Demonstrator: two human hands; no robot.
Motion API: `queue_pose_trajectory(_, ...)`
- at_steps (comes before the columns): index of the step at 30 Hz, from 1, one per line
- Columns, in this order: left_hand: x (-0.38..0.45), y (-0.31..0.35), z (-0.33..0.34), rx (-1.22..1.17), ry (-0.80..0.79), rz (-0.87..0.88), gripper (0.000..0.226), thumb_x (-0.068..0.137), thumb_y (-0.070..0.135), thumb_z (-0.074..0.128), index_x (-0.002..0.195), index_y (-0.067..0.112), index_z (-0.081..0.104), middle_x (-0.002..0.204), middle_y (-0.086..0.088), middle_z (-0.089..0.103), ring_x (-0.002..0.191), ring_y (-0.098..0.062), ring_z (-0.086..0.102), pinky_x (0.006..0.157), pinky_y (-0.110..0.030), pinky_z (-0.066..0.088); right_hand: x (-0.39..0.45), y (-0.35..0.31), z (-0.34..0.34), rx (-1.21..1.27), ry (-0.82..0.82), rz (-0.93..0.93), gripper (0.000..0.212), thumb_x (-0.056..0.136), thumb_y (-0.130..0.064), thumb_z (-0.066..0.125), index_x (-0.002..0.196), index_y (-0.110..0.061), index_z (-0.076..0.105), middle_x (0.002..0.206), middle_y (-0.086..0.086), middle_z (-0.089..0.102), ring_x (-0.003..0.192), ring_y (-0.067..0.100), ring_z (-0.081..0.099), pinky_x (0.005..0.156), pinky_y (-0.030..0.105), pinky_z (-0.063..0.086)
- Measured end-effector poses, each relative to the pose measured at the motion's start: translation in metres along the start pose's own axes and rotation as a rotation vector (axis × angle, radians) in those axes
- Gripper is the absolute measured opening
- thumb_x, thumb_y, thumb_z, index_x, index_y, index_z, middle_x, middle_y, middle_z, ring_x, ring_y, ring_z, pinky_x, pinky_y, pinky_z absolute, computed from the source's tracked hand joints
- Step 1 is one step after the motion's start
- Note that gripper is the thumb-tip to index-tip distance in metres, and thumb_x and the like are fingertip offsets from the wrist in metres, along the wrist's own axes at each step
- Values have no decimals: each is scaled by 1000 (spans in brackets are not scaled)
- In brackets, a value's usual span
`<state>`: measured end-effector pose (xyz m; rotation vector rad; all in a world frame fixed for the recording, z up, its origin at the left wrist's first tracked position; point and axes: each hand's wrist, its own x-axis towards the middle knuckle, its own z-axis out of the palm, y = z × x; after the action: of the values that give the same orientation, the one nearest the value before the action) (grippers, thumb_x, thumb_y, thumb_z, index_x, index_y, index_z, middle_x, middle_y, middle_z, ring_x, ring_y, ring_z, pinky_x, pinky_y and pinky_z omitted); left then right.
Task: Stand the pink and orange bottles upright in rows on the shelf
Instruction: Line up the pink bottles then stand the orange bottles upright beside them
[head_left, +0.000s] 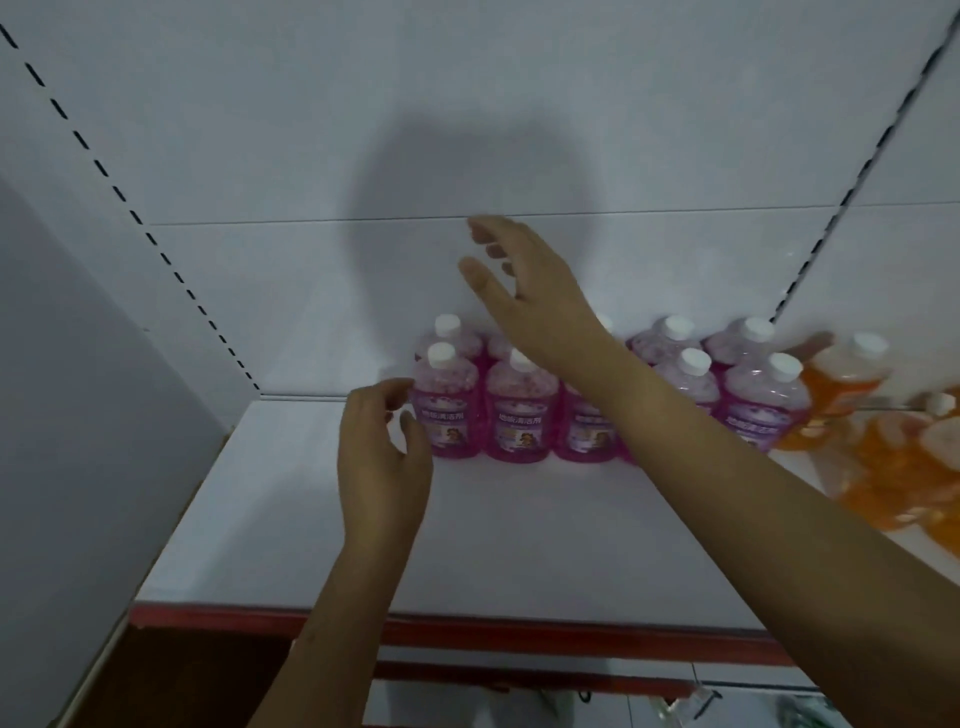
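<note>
Several pink bottles (517, 415) with white caps stand upright in two rows at the back of the white shelf (311, 519). To their right one orange bottle (844, 376) stands upright, and other orange bottles (904, 467) lie in a heap. My left hand (382, 457) hovers just left of the front-left pink bottle, fingers loosely curled, holding nothing. My right hand (519, 291) is raised above the pink rows with fingers spread and empty; its forearm hides part of the middle bottles.
The shelf's white back panel (311, 156) rises behind the bottles, with slotted uprights at left and right. A red strip (467, 623) runs along the shelf's front edge. A grey side wall (78, 415) stands at the left. A lower shelf shows below.
</note>
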<state>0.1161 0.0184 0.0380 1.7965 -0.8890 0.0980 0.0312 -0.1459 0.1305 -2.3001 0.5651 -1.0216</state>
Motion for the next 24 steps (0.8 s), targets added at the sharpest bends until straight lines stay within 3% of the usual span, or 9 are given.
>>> queue_pose_trajectory(2,-17,17,8,-23,-96,106,31,92,1,57,117,19,61,111,7,59,101,-7,57,86,-12,44,-9,-8,-16,27,92,41,49,101,-36,48,142,-10,45,136,3,53,121,13,52,105,31,42)
queue_pose_trajectory(6,-62,45,30,-80,-389,262,32,96,16,56,127,24,57,120,12,56,113,-7,54,93,-21,46,-56,-20,-58,-63,212,99,50,102,-36,48,144,-9,42,142,5,50,129,15,47,110,31,37)
queue_pose_trajectory(9,-103,62,47,-115,-640,262,41,100,31,50,142,29,47,139,15,48,128,-1,43,106,-19,36,-107,-25,-93,-217,247,189,53,102,-40,46,147,-13,39,147,2,46,134,14,42,112,28,32)
queue_pose_trajectory(11,-131,77,58,-185,-746,257,43,101,34,49,144,32,43,143,18,45,129,5,38,106,-11,28,-143,-27,-119,-299,267,252,54,102,-42,44,148,-16,37,149,1,43,136,12,39,113,26,29)
queue_pose_trajectory(13,-158,93,73,-225,-823,271,44,101,35,49,145,33,41,144,17,44,128,8,35,104,-7,24,-177,-30,-146,-386,278,315,55,102,-44,43,149,-17,36,150,0,42,137,11,38,111,24,29)
queue_pose_trajectory(18,-209,135,106,-277,-1003,368,43,101,39,48,144,35,40,145,15,43,117,14,34,96,-12,31,-252,-23,-217,-553,361,467,55,101,-46,44,149,-19,36,150,0,41,137,13,38,109,24,29)
queue_pose_trajectory(22,-237,173,141,-306,-1070,441,43,101,40,47,143,35,40,143,15,43,126,1,42,96,-17,36,-298,-4,-279,-610,471,554,54,101,-48,42,147,-21,38,150,-1,43,137,13,39,108,24,29)
queue_pose_trajectory(24,-252,194,163,-298,-1090,477,42,101,41,47,143,36,40,142,16,43,124,4,40,96,-17,35,-319,12,-310,-610,499,582,54,101,-49,42,147,-22,37,150,-1,42,137,13,39,108,26,30)
